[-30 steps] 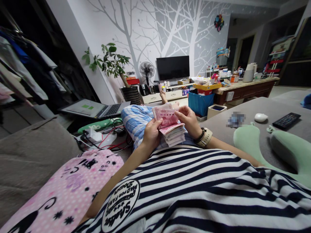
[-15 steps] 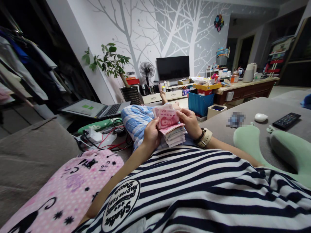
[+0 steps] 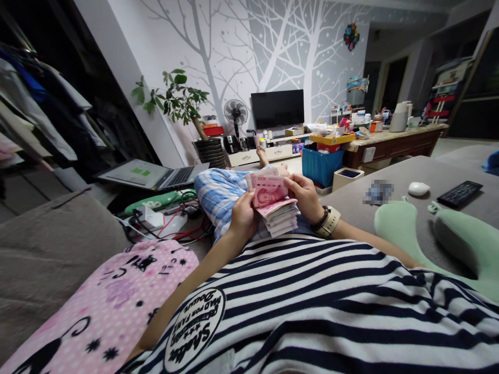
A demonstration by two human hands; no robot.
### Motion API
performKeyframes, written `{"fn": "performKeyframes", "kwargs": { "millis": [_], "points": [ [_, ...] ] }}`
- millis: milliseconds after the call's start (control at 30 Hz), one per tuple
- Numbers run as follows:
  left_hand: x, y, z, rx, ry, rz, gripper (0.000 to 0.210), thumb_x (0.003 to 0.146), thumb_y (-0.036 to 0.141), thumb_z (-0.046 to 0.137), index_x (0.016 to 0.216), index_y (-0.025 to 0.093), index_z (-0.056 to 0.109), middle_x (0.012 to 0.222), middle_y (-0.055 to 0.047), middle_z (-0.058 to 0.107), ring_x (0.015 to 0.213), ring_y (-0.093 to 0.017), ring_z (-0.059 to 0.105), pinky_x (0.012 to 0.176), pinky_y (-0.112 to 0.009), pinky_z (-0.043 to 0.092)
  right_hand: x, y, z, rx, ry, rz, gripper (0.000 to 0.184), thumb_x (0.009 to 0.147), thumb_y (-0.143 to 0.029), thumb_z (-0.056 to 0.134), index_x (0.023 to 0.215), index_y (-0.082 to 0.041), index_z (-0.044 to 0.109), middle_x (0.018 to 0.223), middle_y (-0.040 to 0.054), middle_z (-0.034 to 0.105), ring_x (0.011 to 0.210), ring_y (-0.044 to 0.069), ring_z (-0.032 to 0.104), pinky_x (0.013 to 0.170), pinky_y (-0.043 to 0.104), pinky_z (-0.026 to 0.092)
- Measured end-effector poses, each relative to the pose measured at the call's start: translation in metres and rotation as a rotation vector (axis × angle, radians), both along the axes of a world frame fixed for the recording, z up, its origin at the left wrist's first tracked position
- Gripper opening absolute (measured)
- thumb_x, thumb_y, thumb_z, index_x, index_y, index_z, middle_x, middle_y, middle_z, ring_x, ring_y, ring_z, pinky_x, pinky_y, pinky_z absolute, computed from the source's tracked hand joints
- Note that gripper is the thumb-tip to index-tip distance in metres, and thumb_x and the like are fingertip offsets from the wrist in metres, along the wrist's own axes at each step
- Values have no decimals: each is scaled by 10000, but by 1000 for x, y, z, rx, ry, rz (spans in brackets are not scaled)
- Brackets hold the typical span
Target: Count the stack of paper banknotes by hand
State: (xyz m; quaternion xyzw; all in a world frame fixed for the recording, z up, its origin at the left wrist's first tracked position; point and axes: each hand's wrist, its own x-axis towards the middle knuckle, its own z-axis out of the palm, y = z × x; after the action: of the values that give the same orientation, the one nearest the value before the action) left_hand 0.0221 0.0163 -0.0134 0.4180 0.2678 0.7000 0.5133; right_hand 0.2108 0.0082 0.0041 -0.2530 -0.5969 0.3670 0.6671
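Observation:
A thick stack of banknotes [image 3: 281,219], folded over with pink 100 notes on top, is held above my lap. My left hand [image 3: 245,212] is closed around its left side, thumb pressed on the notes. At the upper right, my right hand [image 3: 304,195] pinches the edge of a raised pink banknote [image 3: 270,190] that shows a printed portrait. Paler note edges fan out at the bottom of the stack. A beige watch [image 3: 331,221] and a dark bracelet are on my right wrist.
An open laptop [image 3: 146,175] stands at the left, above tangled cables and a power strip [image 3: 151,217]. A pink patterned blanket [image 3: 117,291] lies nearer. Right on the sofa are a remote control [image 3: 460,194], a white earbud case [image 3: 419,188] and a green neck pillow [image 3: 463,244].
The raised pink banknote has shifted very slightly between my fingers. Both hands keep almost the same place and hold.

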Motion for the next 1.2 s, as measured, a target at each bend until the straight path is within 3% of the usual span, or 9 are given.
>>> {"fn": "performKeyframes", "kwargs": {
  "millis": [200,400,633,867,1200],
  "points": [
    [-2,-3,3,11,30,2,107,747,309,897,790,232,837,839,-41,859,1022,-340,916,1108,-512,777,0,-1,1,20,13,11,868,813,-1050,996,685,-282,612,611,-41,503,633,148,391,637,349,379],
    [-4,-2,3,21,29,-23,149,689,348,925,762,247,845,821,-25,873,1008,-336,904,1033,-481,782,0,-1,1,15,16,33,832,822,-1006,1004,698,-285,608,613,-43,489,641,149,355,640,347,345],
    [-7,2,0,10,47,-20,135,743,326,934,820,238,867,881,-27,896,929,-282,863,1001,-447,776,0,-2,2,20,4,13,815,834,-986,991,691,-291,589,626,-34,469,674,162,337,647,356,333],
    [-6,3,0,-28,27,-28,94,805,283,890,861,251,822,888,-34,875,1096,-345,919,1092,-494,772,1,0,2,22,0,15,836,827,-1015,991,704,-292,591,628,-36,471,671,166,372,641,353,368],
    [-5,-4,5,-10,34,-53,120,778,272,888,842,269,787,899,-65,880,1254,-426,932,1146,-567,774,1,-3,3,21,2,25,844,821,-1027,993,707,-288,600,649,-31,480,676,162,358,641,351,361]
  ]
}}
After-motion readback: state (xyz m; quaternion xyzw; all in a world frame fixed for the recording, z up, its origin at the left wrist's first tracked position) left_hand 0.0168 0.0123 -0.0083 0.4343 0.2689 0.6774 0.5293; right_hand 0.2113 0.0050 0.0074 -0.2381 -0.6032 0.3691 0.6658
